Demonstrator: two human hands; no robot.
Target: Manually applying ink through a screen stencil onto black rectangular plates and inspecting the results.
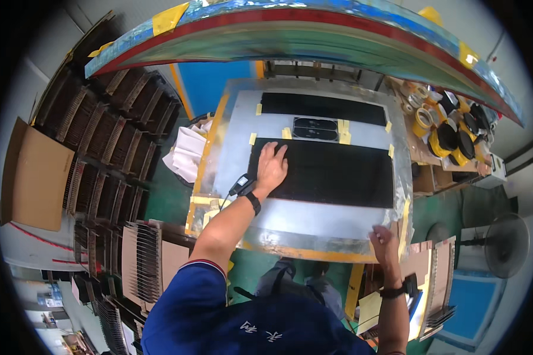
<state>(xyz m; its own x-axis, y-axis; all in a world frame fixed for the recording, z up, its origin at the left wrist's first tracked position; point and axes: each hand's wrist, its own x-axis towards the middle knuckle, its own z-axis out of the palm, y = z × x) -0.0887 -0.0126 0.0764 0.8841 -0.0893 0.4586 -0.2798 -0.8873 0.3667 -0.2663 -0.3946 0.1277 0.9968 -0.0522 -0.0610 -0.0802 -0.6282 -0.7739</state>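
Note:
My left hand [271, 168] lies on the left end of a large black rectangular panel [337, 174], fingers stretched over its surface. The panel rests flat on a whitish table board [231, 139], with yellow tape tabs at its upper corners. Over the board's near right edge is my right hand [385, 244], apart from the panel, its fingers curled together; whether anything is in them is hidden. Beyond the large panel lie a small black piece with two rounded outlines [315, 129] and a second, narrower black panel [323, 107].
A raised frame with a red edge [290, 18] arches over the far side of the table. Dark slotted racks [100, 136] stand on the left. Tape rolls and tubs [447, 139] crowd a side table at right, with a fan [507, 245] nearer me.

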